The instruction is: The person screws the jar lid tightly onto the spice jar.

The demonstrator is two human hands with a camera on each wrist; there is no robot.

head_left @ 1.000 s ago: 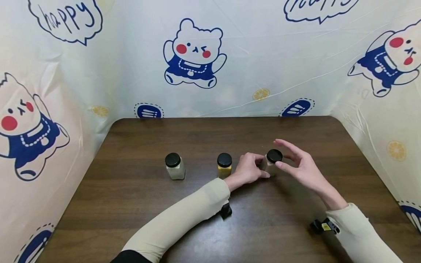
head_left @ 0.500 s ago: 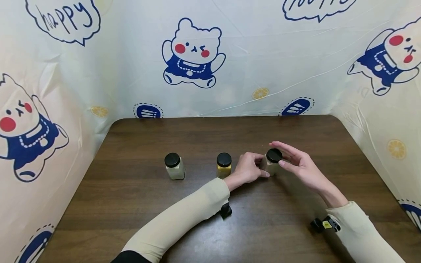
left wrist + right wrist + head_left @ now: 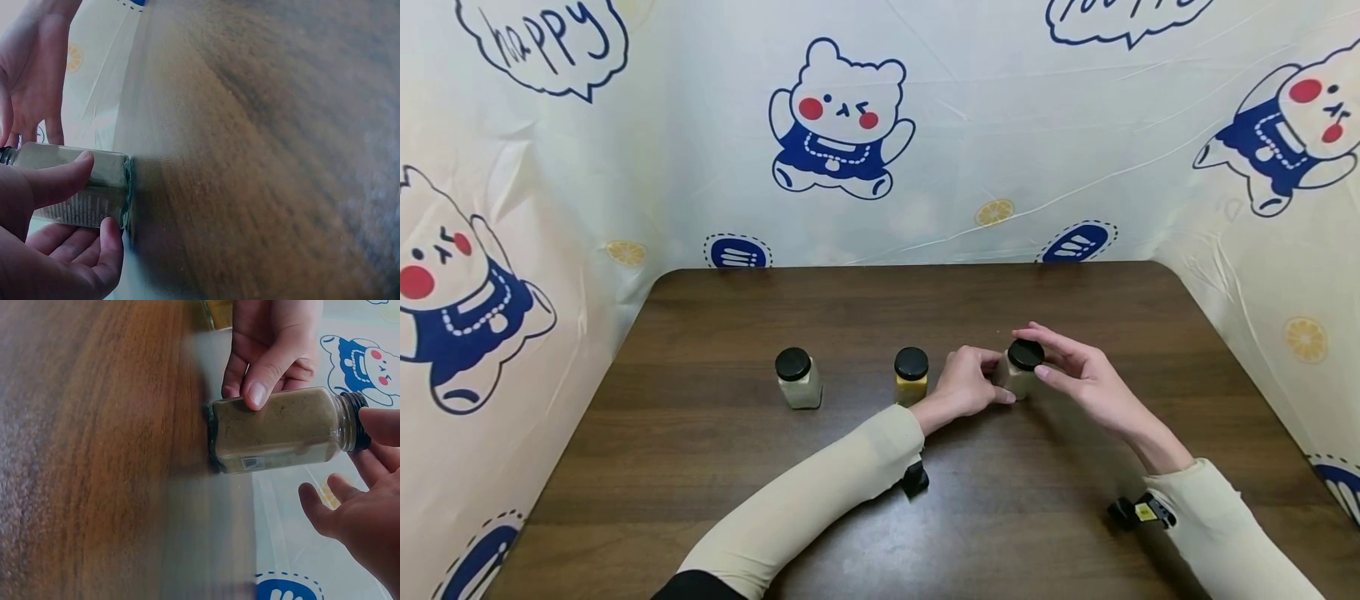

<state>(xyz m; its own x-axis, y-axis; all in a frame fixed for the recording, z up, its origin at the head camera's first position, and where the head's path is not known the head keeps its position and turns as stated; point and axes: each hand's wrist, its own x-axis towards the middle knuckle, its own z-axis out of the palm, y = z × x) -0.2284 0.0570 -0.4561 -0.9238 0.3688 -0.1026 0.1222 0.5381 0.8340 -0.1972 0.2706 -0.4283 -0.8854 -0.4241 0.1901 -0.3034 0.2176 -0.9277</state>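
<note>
A square glass spice jar (image 3: 278,428) of grey-brown powder stands upright on the wooden table in the head view. My left hand (image 3: 967,383) grips its body low down, thumb on the near side and fingers beyond. At the top, my right hand (image 3: 1078,367) pinches the black lid (image 3: 1026,354) between thumb and fingers. In the right wrist view that thumb lies against the lid's edge, and some screw thread shows at the neck below it. The other right fingers (image 3: 322,509) spread away from the glass. A printed label (image 3: 78,209) shows in the left wrist view.
Left of my left hand stands a jar of yellow powder (image 3: 912,390) with a black lid, partly behind the wrist. Farther left is a jar of pale powder (image 3: 800,386), also lidded. A printed curtain (image 3: 700,150) hangs round the wooden table (image 3: 850,308).
My right hand's fingers have shifted left round the far side of the lid while its thumb slid to the right. The left hand stays in place on the jar.
</note>
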